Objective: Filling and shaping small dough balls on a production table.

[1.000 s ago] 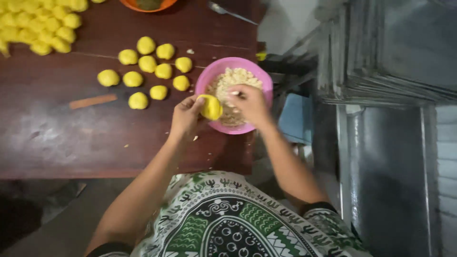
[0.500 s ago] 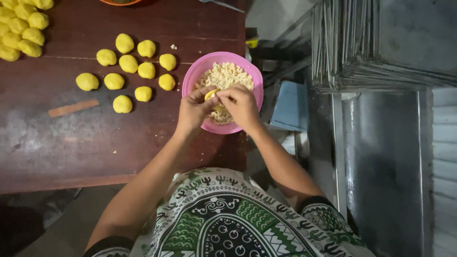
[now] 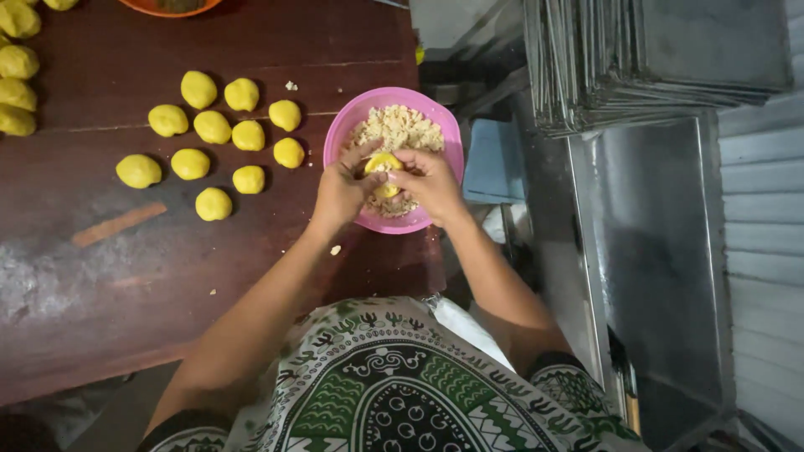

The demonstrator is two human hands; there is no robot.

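Note:
Over the pink bowl (image 3: 342, 127) of pale crumbly filling (image 3: 400, 127), both my hands pinch one yellow dough piece (image 3: 383, 162). My left hand (image 3: 343, 189) cups it from the left, fingers curled round it. From the right, my right hand (image 3: 432, 182) presses its fingertips onto the same piece. The bowl stands at the right edge of the dark wooden table (image 3: 134, 268). Several finished yellow dough balls (image 3: 213, 127) lie in a loose cluster to the left of the bowl.
More yellow balls (image 3: 15, 84) sit at the table's far left edge. An orange dish (image 3: 167, 8) is at the top. A stack of metal trays (image 3: 645, 59) rests on a steel surface to the right, with a blue cloth (image 3: 494, 161) beside the bowl.
My hands have come together over the bowl: the dough piece, held in my left hand beside the bowl rim, is now pinched by both hands above the filling.

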